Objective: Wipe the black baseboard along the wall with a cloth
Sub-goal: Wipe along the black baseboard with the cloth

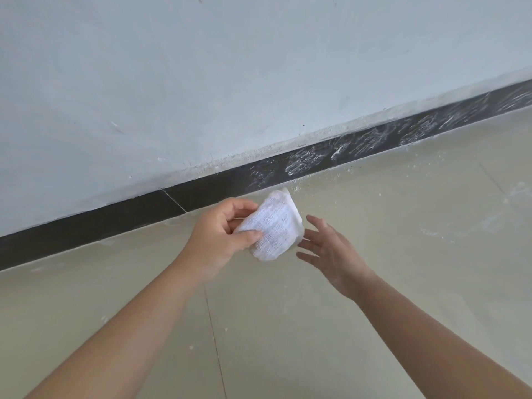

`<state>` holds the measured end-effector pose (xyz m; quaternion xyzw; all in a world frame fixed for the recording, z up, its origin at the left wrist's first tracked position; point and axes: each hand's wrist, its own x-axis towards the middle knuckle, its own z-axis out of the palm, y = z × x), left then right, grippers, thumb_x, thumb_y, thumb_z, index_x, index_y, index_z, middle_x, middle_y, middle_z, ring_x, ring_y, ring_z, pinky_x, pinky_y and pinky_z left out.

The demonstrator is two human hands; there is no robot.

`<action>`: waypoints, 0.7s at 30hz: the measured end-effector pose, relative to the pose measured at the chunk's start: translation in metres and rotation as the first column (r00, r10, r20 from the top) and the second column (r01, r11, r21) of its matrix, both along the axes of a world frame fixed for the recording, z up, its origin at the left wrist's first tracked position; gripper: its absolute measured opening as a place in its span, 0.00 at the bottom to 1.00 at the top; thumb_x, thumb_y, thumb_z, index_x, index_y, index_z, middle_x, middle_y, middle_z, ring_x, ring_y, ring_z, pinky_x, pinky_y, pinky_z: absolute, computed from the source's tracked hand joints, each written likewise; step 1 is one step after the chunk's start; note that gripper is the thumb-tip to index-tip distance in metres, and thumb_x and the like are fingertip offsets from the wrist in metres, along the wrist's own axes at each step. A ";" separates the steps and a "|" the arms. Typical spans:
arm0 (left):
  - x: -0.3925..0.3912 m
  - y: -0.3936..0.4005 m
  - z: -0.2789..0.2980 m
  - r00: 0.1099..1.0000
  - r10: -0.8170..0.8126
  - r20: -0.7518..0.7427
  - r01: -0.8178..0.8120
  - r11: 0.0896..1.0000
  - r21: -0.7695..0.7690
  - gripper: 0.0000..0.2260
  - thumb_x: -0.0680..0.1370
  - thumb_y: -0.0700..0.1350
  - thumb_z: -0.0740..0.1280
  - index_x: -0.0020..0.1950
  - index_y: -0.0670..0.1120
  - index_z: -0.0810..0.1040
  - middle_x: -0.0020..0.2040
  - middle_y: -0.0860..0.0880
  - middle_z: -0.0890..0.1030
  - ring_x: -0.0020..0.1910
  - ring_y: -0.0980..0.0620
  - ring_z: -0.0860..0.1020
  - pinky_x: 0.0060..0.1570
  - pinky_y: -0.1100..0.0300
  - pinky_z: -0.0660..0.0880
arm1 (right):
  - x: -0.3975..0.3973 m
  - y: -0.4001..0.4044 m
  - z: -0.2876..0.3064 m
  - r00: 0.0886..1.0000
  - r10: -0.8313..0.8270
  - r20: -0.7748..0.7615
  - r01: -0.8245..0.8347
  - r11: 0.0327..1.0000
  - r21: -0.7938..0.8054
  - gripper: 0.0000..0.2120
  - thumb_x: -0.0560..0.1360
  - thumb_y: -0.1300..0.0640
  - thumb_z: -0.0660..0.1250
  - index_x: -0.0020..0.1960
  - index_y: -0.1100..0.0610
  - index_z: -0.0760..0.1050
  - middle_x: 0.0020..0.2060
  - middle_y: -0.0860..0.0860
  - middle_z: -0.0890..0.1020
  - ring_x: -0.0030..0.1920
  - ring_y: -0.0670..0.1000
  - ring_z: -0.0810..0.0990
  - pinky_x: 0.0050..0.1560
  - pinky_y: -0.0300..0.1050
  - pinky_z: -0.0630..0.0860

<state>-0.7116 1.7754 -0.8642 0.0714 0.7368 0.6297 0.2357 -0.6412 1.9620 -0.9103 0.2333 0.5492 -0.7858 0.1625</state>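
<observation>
A black baseboard (201,191) runs slantwise along the foot of the wall, from lower left to upper right. Its left stretch looks plain black; its right stretch (374,136) carries white dusty smears. My left hand (221,234) grips a folded white woven cloth (273,226) between thumb and fingers, held just in front of the baseboard and above the floor. My right hand (331,251) hovers beside the cloth on its right, fingers straight and spread, holding nothing; its fingertips are close to the cloth's edge.
A pale grey wall (230,82) rises above the baseboard, with crumbly plaster along the joint. Beige floor tiles (374,312) lie below, with white dust and specks (316,180) near the smeared stretch and a tile seam (213,326) running toward me.
</observation>
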 end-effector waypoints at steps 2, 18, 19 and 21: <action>-0.001 0.001 0.005 1.000 -0.013 -0.007 0.013 1.000 -0.016 0.16 0.68 0.28 0.68 0.42 0.50 0.76 0.33 0.58 0.81 0.32 0.62 0.78 0.29 0.69 0.74 | -0.006 -0.004 0.011 1.000 0.015 -0.018 -0.019 0.971 -0.237 0.34 0.59 0.39 0.73 0.58 0.57 0.73 0.46 0.49 0.83 0.48 0.48 0.80 0.48 0.43 0.79; 0.024 0.059 -0.012 0.983 0.146 -0.108 -0.155 0.985 -0.082 0.15 0.68 0.35 0.72 0.40 0.55 0.75 0.40 0.56 0.79 0.37 0.60 0.76 0.31 0.73 0.72 | -0.003 0.008 0.019 0.956 -0.235 -0.177 0.241 0.970 0.015 0.25 0.77 0.61 0.62 0.61 0.33 0.62 0.48 0.46 0.78 0.46 0.45 0.78 0.46 0.38 0.76; 0.024 0.061 -0.013 0.984 0.145 -0.108 -0.152 0.986 -0.068 0.15 0.68 0.34 0.72 0.40 0.56 0.75 0.39 0.56 0.78 0.35 0.62 0.76 0.30 0.73 0.72 | -0.003 0.011 0.019 0.958 -0.238 -0.160 0.244 0.970 0.016 0.21 0.77 0.61 0.61 0.59 0.36 0.67 0.47 0.46 0.79 0.47 0.46 0.78 0.47 0.38 0.76; 0.025 0.065 -0.013 0.985 0.122 -0.119 -0.129 0.990 -0.053 0.16 0.68 0.34 0.72 0.40 0.55 0.75 0.38 0.57 0.78 0.34 0.66 0.75 0.30 0.74 0.71 | -0.004 0.016 0.020 0.963 -0.252 -0.092 0.250 0.968 -0.028 0.14 0.77 0.60 0.61 0.60 0.48 0.73 0.48 0.45 0.79 0.47 0.45 0.78 0.43 0.37 0.76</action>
